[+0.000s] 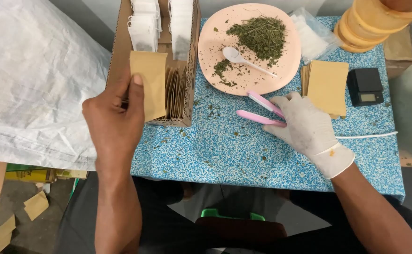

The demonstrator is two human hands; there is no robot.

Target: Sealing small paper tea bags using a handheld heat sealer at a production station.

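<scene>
A brown paper pouch (148, 84) is pinched upright by the left hand (114, 124) over the cardboard box (116, 42), while pink tweezers (261, 109), pointing left, are gripped by the gloved right hand (304, 127).

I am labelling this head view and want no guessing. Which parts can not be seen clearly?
- Pink tool: its far end lies under the gloved right hand.
- Yellow stack: cut off by the top edge.
- Small black device: its screen is too small to tell.
- Cardboard box: the left hand and its brown pouch hide the front.
</scene>
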